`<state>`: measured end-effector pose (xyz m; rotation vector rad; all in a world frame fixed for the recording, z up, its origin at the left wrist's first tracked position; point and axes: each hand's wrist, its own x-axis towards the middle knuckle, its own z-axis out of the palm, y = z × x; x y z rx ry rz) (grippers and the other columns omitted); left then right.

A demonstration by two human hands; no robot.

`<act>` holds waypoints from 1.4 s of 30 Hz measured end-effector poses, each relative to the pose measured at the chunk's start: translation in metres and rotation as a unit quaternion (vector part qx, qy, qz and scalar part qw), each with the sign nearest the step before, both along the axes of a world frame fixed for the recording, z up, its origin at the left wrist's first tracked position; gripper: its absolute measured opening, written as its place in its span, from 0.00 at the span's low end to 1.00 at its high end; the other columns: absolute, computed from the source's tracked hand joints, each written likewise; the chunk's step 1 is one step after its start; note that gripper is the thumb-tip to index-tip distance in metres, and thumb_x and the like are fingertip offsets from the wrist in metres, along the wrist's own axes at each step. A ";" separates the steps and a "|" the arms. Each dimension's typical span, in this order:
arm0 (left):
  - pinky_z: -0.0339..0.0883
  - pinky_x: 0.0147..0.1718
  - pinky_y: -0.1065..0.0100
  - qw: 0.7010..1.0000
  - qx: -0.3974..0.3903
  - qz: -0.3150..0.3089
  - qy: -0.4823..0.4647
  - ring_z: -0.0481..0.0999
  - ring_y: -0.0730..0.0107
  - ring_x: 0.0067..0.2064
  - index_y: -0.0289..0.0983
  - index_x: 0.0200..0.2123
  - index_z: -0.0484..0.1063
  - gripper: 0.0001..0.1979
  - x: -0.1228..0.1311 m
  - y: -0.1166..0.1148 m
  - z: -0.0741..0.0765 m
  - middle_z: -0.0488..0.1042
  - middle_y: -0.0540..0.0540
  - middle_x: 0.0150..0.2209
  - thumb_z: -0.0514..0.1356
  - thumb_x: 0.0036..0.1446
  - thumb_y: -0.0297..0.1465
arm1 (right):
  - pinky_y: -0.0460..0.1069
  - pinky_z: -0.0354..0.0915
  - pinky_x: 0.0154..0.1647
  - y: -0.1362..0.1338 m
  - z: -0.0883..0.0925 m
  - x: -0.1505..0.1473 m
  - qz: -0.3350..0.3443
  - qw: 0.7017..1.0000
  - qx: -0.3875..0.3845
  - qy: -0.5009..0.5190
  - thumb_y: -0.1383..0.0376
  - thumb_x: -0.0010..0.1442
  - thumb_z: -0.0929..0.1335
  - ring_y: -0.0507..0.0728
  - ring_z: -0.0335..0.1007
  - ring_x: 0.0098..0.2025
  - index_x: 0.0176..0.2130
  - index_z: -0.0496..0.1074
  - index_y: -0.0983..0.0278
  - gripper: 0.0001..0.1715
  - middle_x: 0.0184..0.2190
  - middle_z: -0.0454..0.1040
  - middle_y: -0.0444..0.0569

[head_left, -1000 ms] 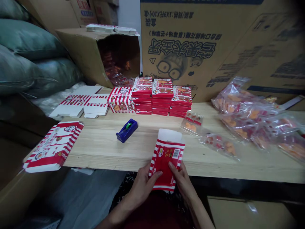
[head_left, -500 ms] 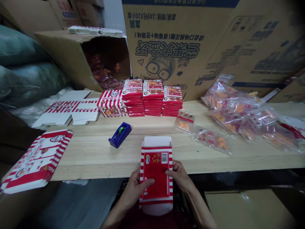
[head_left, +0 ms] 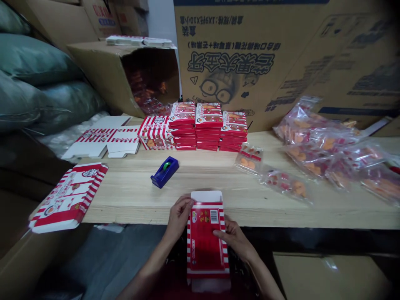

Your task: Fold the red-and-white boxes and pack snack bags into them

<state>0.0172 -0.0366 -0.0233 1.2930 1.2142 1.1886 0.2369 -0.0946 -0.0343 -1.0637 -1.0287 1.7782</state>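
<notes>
A red-and-white striped carton [head_left: 206,241] is held in front of me below the table's front edge, its barcode side facing up. White flaps stick out at its top and bottom ends. My left hand [head_left: 178,216] is closed at the carton's upper left corner, fingertips by the top flap. My right hand [head_left: 236,239] grips the right side, thumb on the red face and fingers mostly hidden behind. Beyond the carton, a blue tape dispenser [head_left: 165,171] with a green roll rests on the table.
Stacked small red boxes [head_left: 208,129] line the back of the wooden table [head_left: 131,200]. Flat cartons [head_left: 71,196] lie at left. Clear bags with orange pieces [head_left: 325,146] pile up at right. An open cardboard box [head_left: 100,71] and a big printed carton [head_left: 231,37] stand behind.
My left hand has slid up from the carton's lower left side to its top left corner. The right hand keeps its grip. The view has shifted slightly left.
</notes>
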 end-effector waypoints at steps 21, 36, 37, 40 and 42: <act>0.71 0.44 0.66 0.979 -0.127 0.016 -0.160 0.79 0.63 0.43 0.40 0.51 0.74 0.19 0.018 -0.007 -0.002 0.80 0.45 0.43 0.68 0.60 0.41 | 0.45 0.63 0.26 0.044 0.023 0.011 -0.179 0.981 -0.059 0.055 0.56 0.51 0.81 0.49 0.66 0.23 0.26 0.74 0.63 0.19 0.22 0.74 0.40; 0.73 0.43 0.69 0.914 -0.253 -0.084 -0.306 0.82 0.62 0.45 0.36 0.45 0.83 0.15 0.017 0.017 0.003 0.82 0.40 0.52 0.71 0.51 0.28 | 0.56 0.73 0.53 0.060 0.014 0.030 -0.045 0.992 -0.064 0.096 0.56 0.55 0.79 0.62 0.82 0.48 0.49 0.82 0.61 0.24 0.46 0.85 0.52; 0.73 0.48 0.67 0.926 -0.229 -0.096 -0.285 0.80 0.58 0.52 0.36 0.43 0.84 0.13 0.014 0.016 0.003 0.79 0.39 0.57 0.70 0.53 0.28 | 0.57 0.72 0.56 0.057 0.012 0.030 -0.047 0.994 -0.048 0.080 0.55 0.55 0.79 0.63 0.81 0.50 0.48 0.83 0.60 0.22 0.49 0.84 0.53; 0.67 0.59 0.61 0.956 -0.159 -0.153 -0.195 0.73 0.51 0.62 0.38 0.45 0.85 0.11 0.003 0.012 0.000 0.74 0.40 0.63 0.66 0.60 0.33 | 0.61 0.67 0.63 0.048 0.010 0.036 -0.041 0.999 0.015 0.003 0.50 0.59 0.76 0.65 0.76 0.59 0.48 0.83 0.57 0.21 0.56 0.81 0.53; 0.63 0.63 0.57 0.968 -0.125 -0.180 -0.123 0.71 0.50 0.64 0.39 0.47 0.84 0.13 -0.003 0.008 -0.003 0.75 0.40 0.61 0.63 0.64 0.37 | 0.63 0.61 0.68 0.042 0.011 0.041 -0.013 0.997 0.055 -0.056 0.49 0.61 0.75 0.65 0.70 0.65 0.51 0.82 0.56 0.22 0.60 0.77 0.52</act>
